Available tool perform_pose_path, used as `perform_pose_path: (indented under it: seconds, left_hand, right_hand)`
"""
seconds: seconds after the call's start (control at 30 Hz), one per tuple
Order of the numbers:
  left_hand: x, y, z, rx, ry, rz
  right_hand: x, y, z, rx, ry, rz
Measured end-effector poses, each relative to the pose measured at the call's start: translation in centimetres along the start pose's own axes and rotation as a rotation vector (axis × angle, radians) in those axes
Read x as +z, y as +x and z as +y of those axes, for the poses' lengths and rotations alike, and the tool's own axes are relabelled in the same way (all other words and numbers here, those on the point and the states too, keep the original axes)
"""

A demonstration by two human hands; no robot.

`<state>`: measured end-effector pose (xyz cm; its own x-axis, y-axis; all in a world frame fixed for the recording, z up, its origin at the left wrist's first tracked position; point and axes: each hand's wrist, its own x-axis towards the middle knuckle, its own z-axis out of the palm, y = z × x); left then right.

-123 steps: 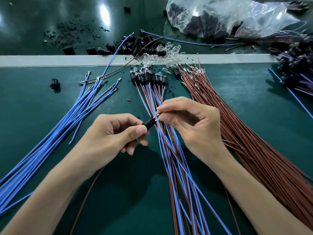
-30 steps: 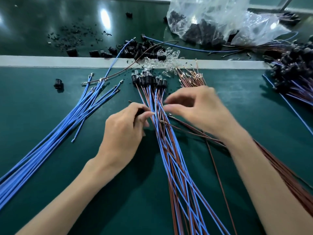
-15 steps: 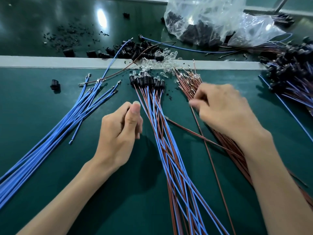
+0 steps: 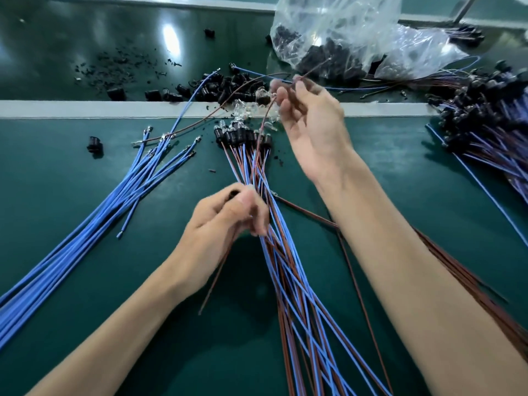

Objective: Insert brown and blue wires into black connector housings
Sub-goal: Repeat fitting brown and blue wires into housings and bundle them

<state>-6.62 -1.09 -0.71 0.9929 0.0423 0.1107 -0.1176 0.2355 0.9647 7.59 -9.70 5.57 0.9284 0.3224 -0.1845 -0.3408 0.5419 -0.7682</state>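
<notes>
Brown insulation marks the task's piece: one brown wire (image 4: 260, 132) curves up from the left hand (image 4: 225, 224) to the right hand (image 4: 311, 124). The right hand is raised over the far part of the counter (image 4: 400, 172) and pinches the wire near its upper end between thumb and fingertips. The left hand, low and near the middle, is curled round a black connector housing (image 4: 235, 192), of which only a dark end shows above the thumb. Whether the wire's end sits in it cannot be told.

Just beside that hand lie finished leads (image 4: 300, 281), brown and blue pairs fanning toward the viewer, with their capped ends (image 4: 243, 135) in a row at the far side. Loose blue wires (image 4: 85, 218) spread to the left. A brown wire sheaf (image 4: 485, 295) runs under the right forearm.

Beyond a pale strip (image 4: 85, 108), a clear plastic bag (image 4: 343, 24) holds a heap of bagged black housings (image 4: 323, 60). A loose housing pile (image 4: 225, 87) lies beside the bag, and small clear bulbs (image 4: 245, 110) sit on the strip. A lone housing (image 4: 95, 142) stands at the left, and a tangled lead heap (image 4: 491, 118) fills the right edge.
</notes>
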Motion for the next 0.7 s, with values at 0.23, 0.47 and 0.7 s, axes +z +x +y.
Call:
perform_pose_path:
  seconds: [0.23, 0.47, 0.7]
  left_hand:
    - [-0.8, 0.4, -0.3, 0.084, 0.079, 0.163]
    - [-1.3, -0.1, -0.4, -0.006, 0.225, 0.019]
    - [-1.1, -0.1, -0.6, 0.057, 0.412, 0.011]
  right_hand:
    - [-4.2, -3.7, 3.1, 0.219, -0.706, -0.607]
    - [-4.4, -4.1, 3.0, -0.076, -0.408, -0.337]
    - [-4.8, -4.9, 3.3, -0.276, -0.816, -0.487]
